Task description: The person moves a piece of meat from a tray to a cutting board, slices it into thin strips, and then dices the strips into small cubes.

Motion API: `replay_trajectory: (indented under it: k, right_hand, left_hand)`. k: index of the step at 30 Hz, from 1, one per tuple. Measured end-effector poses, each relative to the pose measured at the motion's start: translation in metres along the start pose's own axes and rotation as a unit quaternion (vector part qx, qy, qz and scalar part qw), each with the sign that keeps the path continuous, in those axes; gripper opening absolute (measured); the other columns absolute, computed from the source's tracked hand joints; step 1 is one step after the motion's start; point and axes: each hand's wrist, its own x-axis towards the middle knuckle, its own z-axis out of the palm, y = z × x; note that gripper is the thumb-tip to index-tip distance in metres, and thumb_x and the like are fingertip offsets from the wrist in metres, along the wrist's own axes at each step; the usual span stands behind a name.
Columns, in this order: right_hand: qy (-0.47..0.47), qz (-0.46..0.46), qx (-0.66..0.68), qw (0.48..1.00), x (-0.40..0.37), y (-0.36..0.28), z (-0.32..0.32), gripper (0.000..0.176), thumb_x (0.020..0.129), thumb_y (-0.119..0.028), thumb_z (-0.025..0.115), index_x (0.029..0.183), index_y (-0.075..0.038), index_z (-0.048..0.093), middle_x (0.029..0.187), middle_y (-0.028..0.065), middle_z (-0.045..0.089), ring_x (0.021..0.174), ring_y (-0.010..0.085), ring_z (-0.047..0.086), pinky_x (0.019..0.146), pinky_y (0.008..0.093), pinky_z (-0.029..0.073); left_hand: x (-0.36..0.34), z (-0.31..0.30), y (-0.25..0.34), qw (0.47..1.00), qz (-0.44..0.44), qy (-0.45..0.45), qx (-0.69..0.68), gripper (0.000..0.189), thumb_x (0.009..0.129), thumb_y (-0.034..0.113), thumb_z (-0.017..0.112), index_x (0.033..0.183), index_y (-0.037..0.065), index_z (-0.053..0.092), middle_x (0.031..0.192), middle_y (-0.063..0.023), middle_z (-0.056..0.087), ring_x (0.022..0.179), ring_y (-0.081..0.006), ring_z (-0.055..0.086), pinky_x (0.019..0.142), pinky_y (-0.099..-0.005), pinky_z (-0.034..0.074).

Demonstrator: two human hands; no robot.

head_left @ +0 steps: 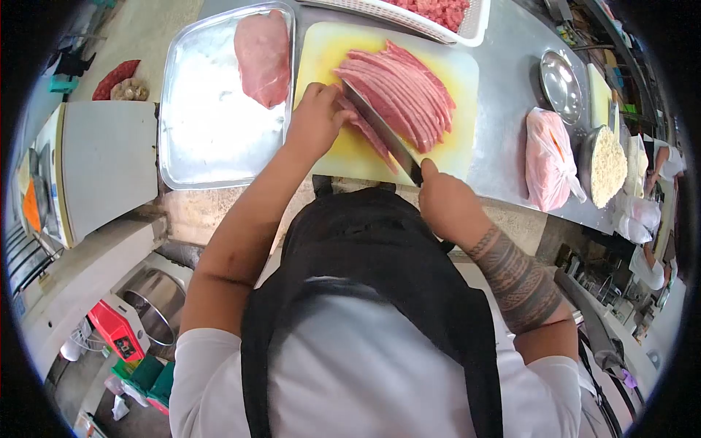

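My right hand (449, 201) is wrapped round the handle of a kitchen knife (383, 133). The blade slants up and left along the near side of a stack of sliced raw meat (398, 95). My left hand (315, 120) pinches the end of a strip of meat (372, 142) that lies on the near side of the blade. Under the meat is a yellowish-white cutting board (466, 80). To the left of the board, a metal tray (212, 179) holds one whole piece of raw meat (263, 58).
A white basket (478, 22) of diced meat stands behind the board. Rightward on the steel table are a metal bowl (561, 86), a tied plastic bag (548, 160) and a bowl of pale crumbly food (608, 168). Other people work at the far right.
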Motion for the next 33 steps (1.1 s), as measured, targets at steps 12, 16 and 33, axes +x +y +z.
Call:
replay_trajectory:
  k: [12, 16, 33]
  right_hand:
    - [0.050, -0.064, 0.025, 0.996, 0.009, -0.002, -0.018, 0.021, 0.096, -0.010, 0.055, 0.111, 0.003, 0.050, 0.087, 0.0297, 0.071, 0.084, 0.0490, 0.071, 0.077, 0.0585, 0.055]
    - [0.024, -0.069, 0.023, 0.997, 0.013, -0.001, -0.023, 0.023, 0.096, -0.009, 0.051, 0.115, 0.004, 0.050, 0.089, 0.0300, 0.071, 0.087, 0.0483, 0.071, 0.079, 0.0574, 0.055]
    - [0.038, -0.079, 0.014, 0.996, 0.029, -0.019, -0.018, 0.021, 0.098, -0.010, 0.051, 0.115, 0.003, 0.050, 0.088, 0.0291, 0.071, 0.086, 0.0486, 0.071, 0.078, 0.0584, 0.055]
  left_hand:
    - [0.003, -0.008, 0.011, 0.999, 0.035, 0.009, 0.031, 0.042, 0.082, 0.023, 0.086, 0.111, 0.001, 0.066, 0.111, -0.0183, 0.063, 0.101, -0.0408, 0.067, 0.087, -0.0495, 0.055]
    - [0.004, -0.010, 0.010, 0.999, 0.001, -0.039, 0.020, 0.055, 0.084, 0.023, 0.086, 0.127, -0.002, 0.063, 0.116, -0.0185, 0.062, 0.108, -0.0398, 0.064, 0.091, -0.0462, 0.053]
    - [-0.002, 0.000, 0.004, 0.999, 0.042, 0.032, -0.013, 0.042, 0.082, 0.018, 0.085, 0.113, -0.001, 0.063, 0.109, -0.0193, 0.063, 0.100, -0.0418, 0.065, 0.085, -0.0503, 0.054]
